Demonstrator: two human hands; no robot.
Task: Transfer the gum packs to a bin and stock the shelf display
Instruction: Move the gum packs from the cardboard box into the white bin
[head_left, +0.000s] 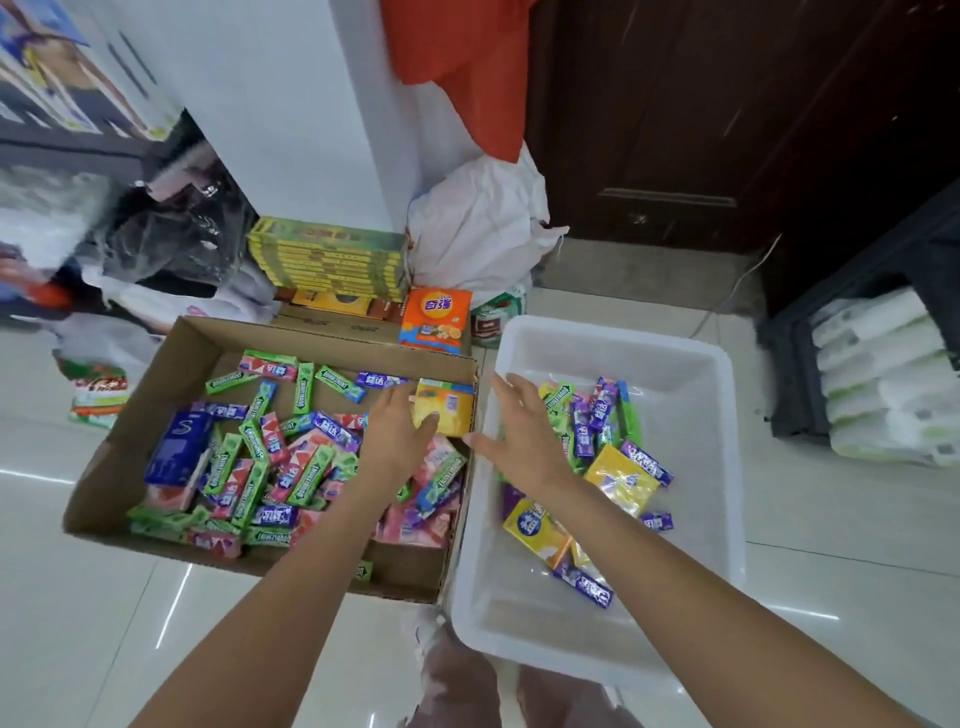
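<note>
Currently the left hand (402, 434) grips a yellow gum pack (447, 413), thumb curled over its front face, at the 3 o'clock edge of the cardboard box (156, 384). Loose gum packs (270, 462) (green, purple, pink) fill the box floor. At 3 o'clock from the box, touching it, sits the white plastic bin (691, 358), holding more packs at its centre. The right hand (517, 428) hovers over the bin's 9 o'clock rim, fingers spread and relaxed, holding nothing.
</note>
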